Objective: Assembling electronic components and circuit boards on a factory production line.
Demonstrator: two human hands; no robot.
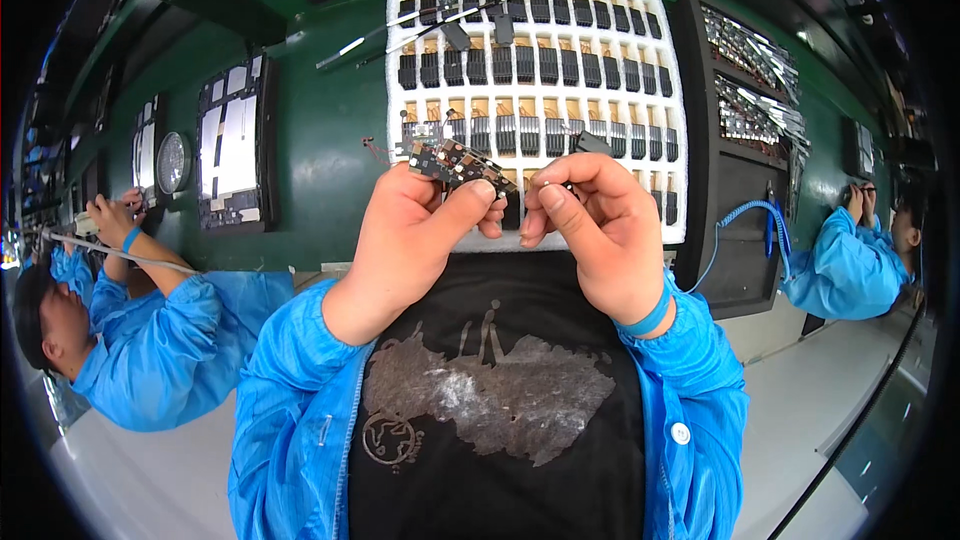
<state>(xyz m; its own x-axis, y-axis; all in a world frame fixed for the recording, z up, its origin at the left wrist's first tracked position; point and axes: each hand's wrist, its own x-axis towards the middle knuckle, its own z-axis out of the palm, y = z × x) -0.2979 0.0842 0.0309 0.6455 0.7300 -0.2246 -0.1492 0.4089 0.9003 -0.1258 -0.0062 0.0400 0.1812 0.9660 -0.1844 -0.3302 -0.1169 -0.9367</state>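
My left hand (412, 223) pinches a small black circuit board (462, 164) between thumb and fingers, over the near rows of a white foam tray (397, 80). Just right of the board, my right hand (603, 230) is closed with thumb and fingertips together. Whatever lies between those fingertips is too small to make out. A flat black piece (592, 143) shows right behind the right fingers. Rows of small black blocks (525, 65) fill the tray's slots. The slots behind my hands are partly hidden.
Black bins of metallic strips (745, 115) stand right of the tray, with a coiled blue cord (745, 208) beside them. Two thin rods (410, 28) with small boards lie across the tray's far left. Left is a black panel (232, 145). Co-workers in blue (160, 340) sit on both sides.
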